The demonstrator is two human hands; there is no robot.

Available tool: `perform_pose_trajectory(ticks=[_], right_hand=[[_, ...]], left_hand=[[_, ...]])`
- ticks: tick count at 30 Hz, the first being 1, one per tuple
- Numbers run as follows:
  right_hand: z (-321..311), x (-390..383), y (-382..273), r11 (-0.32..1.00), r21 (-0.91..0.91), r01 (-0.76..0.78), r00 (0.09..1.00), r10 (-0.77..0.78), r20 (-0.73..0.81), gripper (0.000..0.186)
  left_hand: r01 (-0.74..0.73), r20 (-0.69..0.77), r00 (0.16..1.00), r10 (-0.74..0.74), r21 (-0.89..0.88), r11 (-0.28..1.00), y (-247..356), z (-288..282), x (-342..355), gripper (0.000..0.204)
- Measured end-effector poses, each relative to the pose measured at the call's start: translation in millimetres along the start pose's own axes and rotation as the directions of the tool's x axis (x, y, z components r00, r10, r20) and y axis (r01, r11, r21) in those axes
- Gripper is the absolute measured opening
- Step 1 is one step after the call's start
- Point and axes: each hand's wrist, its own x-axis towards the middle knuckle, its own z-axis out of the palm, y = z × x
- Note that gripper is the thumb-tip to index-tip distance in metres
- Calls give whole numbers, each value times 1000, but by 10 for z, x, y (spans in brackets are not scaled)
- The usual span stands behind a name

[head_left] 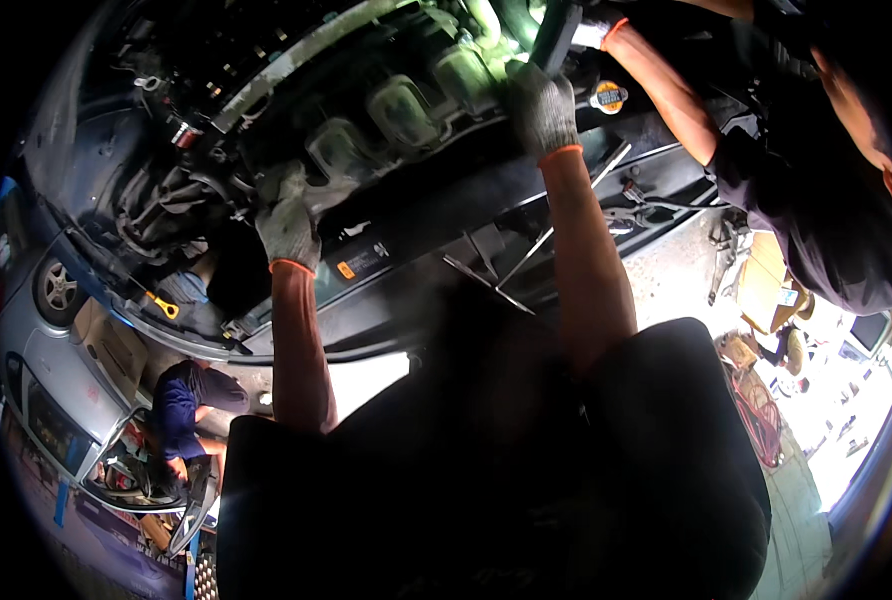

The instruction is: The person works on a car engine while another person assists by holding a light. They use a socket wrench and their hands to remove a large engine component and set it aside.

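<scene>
Item: lobed metal engine part (403, 110), deep in the engine bay, beyond the dark front panel (436, 235). Long axis: slanting from lower left to upper right, roughly in line with that panel's long edge; rounded lobes in a row along it. Left hand (289, 230), gloved: fingers directed inward, just beside the part's lower-left end. Right hand (546, 112), gloved: near the upper-right end, fingers mostly hidden. Finger state, both hands: cannot tell, owing to shadow and glare. Adjacent: co-worker's gloved hand (594, 32), beyond the right hand.
</scene>
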Motion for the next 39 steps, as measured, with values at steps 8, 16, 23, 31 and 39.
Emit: perform_pose_trajectory(ticks=[8,16,23,31,39], right_hand=[[62,119,12,998,55,26,1000,-25,-15,12],[-139,189,-340,682,-569,459,871,-470,140,19],[-195,131,-505,749,-549,372,920,-378,109,14],[-339,-11,-343,641,-686,344,923,-98,371,30],[-105,-17,-742,797,168,-581,810,586,19,9]], left_hand=[[-80,5,997,81,-94,992,39,5,127,28],[-133,-80,989,125,-100,986,112,176,-119,23],[-104,-92,991,96,-95,990,246,325,-437,29],[-114,-202,975,97,-73,991,-44,153,-526,38],[29,-201,979,-26,12,1000,-373,-98,-602,62]])
